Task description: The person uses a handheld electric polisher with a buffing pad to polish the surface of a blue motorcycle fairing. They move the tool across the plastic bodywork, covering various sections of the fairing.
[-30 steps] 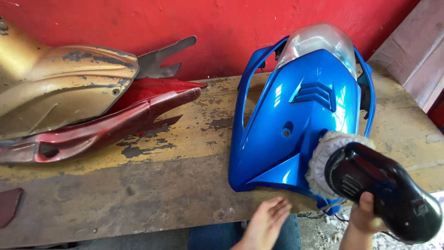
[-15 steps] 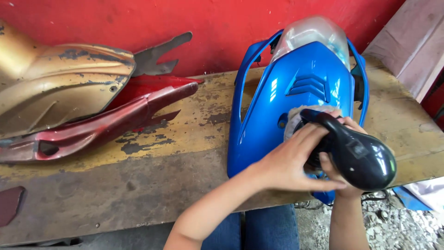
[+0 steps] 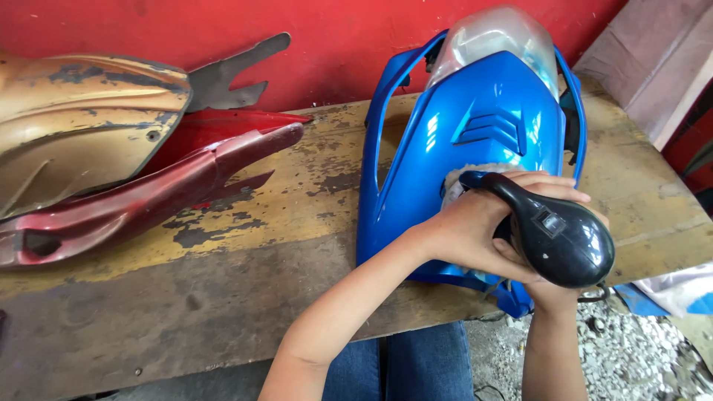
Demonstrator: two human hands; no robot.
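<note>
Both sets of fingers are curled shut on the black polisher [image 3: 561,238]. The left hand [image 3: 471,230] wraps the narrow neck from the worktop's middle side, its fingers [image 3: 549,189] closed over the top. The right hand [image 3: 553,286] comes up from below and cups the bulbous rear of the body, mostly hidden under it. The tool's fluffy white pad [image 3: 464,178] rests on the blue scooter front panel [image 3: 475,141], which lies face up toward the right end of the worktop [image 3: 223,297], its clear headlight lens [image 3: 494,37] at the back edge against the red wall [image 3: 334,30] and its lower tip overhanging the front edge.

The polisher looks stiff, smooth-shelled and fairly weighty, likely slippery, so a two-handed hold at neck and rear suits it. The panel looks like light, glossy plastic that could slide or flex under pressure and scratch easily; its side rims seem the safest place to take hold.

At the left end lie a worn gold panel [image 3: 82,126] and a dark red panel [image 3: 148,193], well apart from the hands.
</note>
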